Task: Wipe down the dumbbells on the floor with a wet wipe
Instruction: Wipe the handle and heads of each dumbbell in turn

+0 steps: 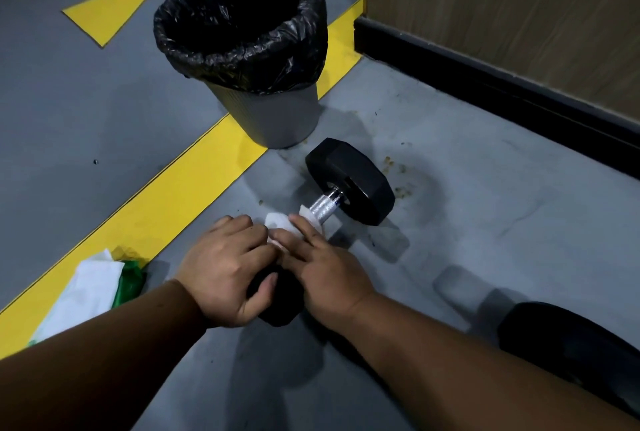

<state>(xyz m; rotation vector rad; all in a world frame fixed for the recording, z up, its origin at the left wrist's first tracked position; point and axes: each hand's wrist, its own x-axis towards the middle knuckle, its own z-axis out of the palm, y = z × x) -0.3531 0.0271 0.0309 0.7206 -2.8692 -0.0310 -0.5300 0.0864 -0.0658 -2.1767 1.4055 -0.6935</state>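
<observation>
A black hex dumbbell (349, 179) with a knurled chrome handle lies on the grey floor in the middle of the view. A white wet wipe (277, 222) is wrapped over the near part of the handle. My right hand (327, 269) holds the wipe on the handle, fingers laid along it. My left hand (225, 271) grips the near black head of the dumbbell, thumb curled on its side; most of that head is hidden under both hands. Part of a second black dumbbell (571, 344) shows at the lower right.
A grey bin (270, 115) lined with a black bag stands just beyond the dumbbell. A green and white wipe packet (93, 288) lies on the yellow floor stripe at the left. A wooden wall with a black skirting (502, 91) runs along the right.
</observation>
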